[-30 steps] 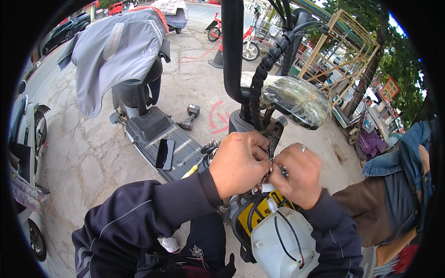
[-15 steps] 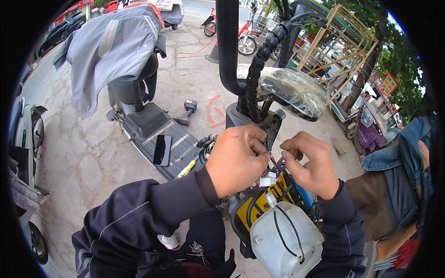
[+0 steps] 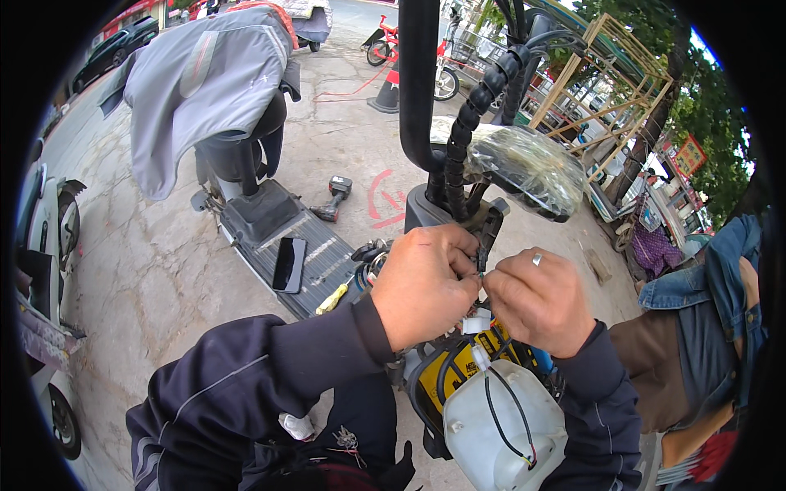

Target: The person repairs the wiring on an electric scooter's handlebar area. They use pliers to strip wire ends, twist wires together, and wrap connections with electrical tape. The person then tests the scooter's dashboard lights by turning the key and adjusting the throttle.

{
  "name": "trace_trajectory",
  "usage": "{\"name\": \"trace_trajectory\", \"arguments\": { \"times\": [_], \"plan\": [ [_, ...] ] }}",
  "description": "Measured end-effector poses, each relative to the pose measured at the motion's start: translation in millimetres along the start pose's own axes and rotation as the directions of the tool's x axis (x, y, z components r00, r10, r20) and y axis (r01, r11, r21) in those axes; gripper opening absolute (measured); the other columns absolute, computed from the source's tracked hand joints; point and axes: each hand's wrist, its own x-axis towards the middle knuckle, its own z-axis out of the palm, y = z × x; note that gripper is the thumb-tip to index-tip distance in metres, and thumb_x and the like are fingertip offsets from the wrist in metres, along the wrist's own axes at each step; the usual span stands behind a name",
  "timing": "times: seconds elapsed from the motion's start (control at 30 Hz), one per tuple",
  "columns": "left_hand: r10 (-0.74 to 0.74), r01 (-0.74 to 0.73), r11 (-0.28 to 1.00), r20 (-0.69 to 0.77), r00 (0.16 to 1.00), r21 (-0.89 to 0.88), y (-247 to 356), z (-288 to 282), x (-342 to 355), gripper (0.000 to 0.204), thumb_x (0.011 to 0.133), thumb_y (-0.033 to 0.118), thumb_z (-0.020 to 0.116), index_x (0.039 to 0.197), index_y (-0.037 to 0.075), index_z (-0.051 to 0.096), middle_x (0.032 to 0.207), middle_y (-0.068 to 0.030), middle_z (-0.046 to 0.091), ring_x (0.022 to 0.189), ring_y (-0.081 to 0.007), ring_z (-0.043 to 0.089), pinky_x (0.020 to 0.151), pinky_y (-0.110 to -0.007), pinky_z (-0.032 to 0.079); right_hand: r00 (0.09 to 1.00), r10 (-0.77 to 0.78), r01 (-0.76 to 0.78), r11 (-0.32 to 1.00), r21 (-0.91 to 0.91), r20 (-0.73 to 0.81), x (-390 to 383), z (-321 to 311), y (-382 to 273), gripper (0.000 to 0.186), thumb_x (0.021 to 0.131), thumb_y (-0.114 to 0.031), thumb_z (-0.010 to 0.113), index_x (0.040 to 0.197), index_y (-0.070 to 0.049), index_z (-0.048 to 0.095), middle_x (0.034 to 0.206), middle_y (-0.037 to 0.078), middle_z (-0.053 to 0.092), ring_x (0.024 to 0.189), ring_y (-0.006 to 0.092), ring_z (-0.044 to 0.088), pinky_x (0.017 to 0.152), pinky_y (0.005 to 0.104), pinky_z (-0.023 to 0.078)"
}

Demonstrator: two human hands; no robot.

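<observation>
Working in close here, my left hand (image 3: 430, 282) has thumb and forefinger pressed together on some thin wires (image 3: 481, 277), just below the black bracket on the scooter's front post. And here's my right hand (image 3: 540, 299), coming in from the other side, fingers curled, a silver ring (image 3: 537, 259) showing, its tips right up against the left ones; whether they grip a strand, I can't tell, as my own knuckles hide it. Right under the pinch sits a white plug (image 3: 475, 322), and below that a second white connector (image 3: 481, 355) with a dark cord looping down over the milky plastic shell (image 3: 499, 421). A yellow panel (image 3: 440, 378) peeks out behind black cables. Over to the left, on the ribbed footboard (image 3: 321, 245) of the other scooter, lies a phone (image 3: 289, 264), with a yellow-handled tool (image 3: 332, 299) near its edge and a power drill (image 3: 334, 199) on the ground just beyond. To my right, someone in brown trousers (image 3: 643, 368) is close by.
</observation>
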Motion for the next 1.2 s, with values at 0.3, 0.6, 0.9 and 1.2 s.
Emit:
{"name": "trace_trajectory", "arguments": {
  "times": [0.3, 0.6, 0.9, 1.2],
  "plan": [
    [0.01, -0.01, 1.0, -0.011, 1.0, 0.027, -2, 2, -1, 0.034, 0.088, -0.004, 0.07, 0.119, -0.013, 0.061, 0.087, -0.0107, 0.074, 0.063, -0.0096, 0.067, 0.051, -0.026, 0.053, 0.39, 0.754, -0.758, -0.063, 0.649, 0.529, -2, 11, -18, 0.018, 0.09, -0.009, 0.063, 0.083, 0.008, 0.067, 0.068, 0.002, 0.062, 0.062, 0.0081, 0.055, 0.057, 0.0278, 0.043],
    [-0.027, 0.027, 1.0, 0.009, 1.0, -0.012, 5, 0, -2, 0.036, 0.089, -0.002, 0.071, 0.12, -0.015, 0.058, 0.086, -0.0107, 0.074, 0.062, -0.0095, 0.066, 0.05, -0.024, 0.053, 0.993, -0.098, 0.089, 0.987, -0.132, -0.06, -23, 5, 2, 0.034, 0.074, -0.008, 0.072, 0.106, 0.001, 0.071, 0.093, 0.009, 0.066, 0.074, 0.0241, 0.067, 0.065, 0.0357, 0.054],
    [-0.031, 0.031, 1.0, 0.02, 0.999, -0.002, 3, 0, -1, 0.037, 0.089, -0.003, 0.068, 0.123, -0.014, 0.058, 0.086, -0.0103, 0.073, 0.061, -0.0092, 0.066, 0.051, -0.024, 0.053, 0.986, -0.164, 0.159, 0.969, -0.191, -0.01, -14, 8, 4, 0.036, 0.069, -0.011, 0.074, 0.102, 0.003, 0.07, 0.094, 0.01, 0.064, 0.072, 0.0226, 0.063, 0.064, 0.0361, 0.053],
    [0.005, -0.008, 0.998, 0.066, 0.998, 0.057, 3, -5, -3, 0.038, 0.09, -0.003, 0.068, 0.125, -0.014, 0.057, 0.087, -0.0094, 0.073, 0.061, -0.0088, 0.065, 0.052, -0.024, 0.054, 0.409, 0.814, -0.783, 0.08, 0.617, 0.413, 3, 19, -21, 0.019, 0.084, -0.008, 0.065, 0.073, 0.007, 0.066, 0.064, 0.006, 0.062, 0.062, 0.0076, 0.053, 0.052, 0.031, 0.041]
  ]
}}
